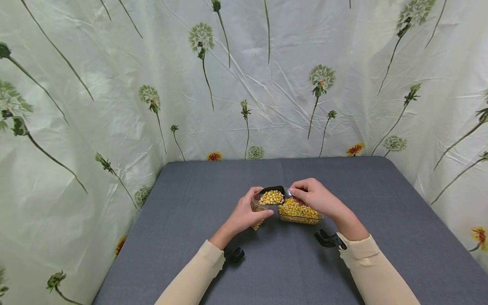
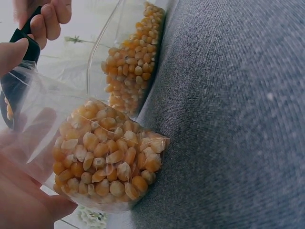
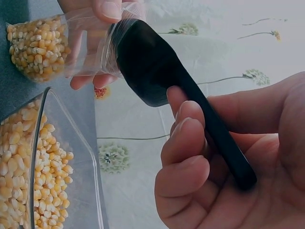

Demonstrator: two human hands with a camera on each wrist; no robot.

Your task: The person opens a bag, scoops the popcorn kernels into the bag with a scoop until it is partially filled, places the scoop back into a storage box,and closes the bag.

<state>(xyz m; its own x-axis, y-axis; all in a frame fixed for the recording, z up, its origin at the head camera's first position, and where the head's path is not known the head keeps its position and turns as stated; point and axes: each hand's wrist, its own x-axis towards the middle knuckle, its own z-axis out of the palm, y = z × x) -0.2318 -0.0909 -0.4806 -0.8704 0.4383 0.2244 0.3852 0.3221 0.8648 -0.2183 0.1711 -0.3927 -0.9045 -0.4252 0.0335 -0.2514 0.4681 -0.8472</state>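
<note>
My left hand [image 1: 248,212] grips a clear plastic bag [image 2: 102,157] around its upper part, and corn kernels fill its lower portion. In my right hand [image 1: 314,197] is the handle of a black scoop [image 3: 147,62], fingers curled round it. Yellow kernels [image 1: 272,197] heap the scoop in the head view. The scoop's front end is inside the mouth of the bag, close by my left thumb. Right beside the bag stands a clear rectangular container [image 1: 299,219] holding more corn kernels [image 3: 52,176], below my right hand.
A grey cloth covers the table [image 1: 213,182]. Behind it hangs a pale curtain [image 1: 244,76] printed with dandelions, which also runs along both sides. Black wrist straps [image 1: 329,239] sit at the cuffs of both cream sleeves.
</note>
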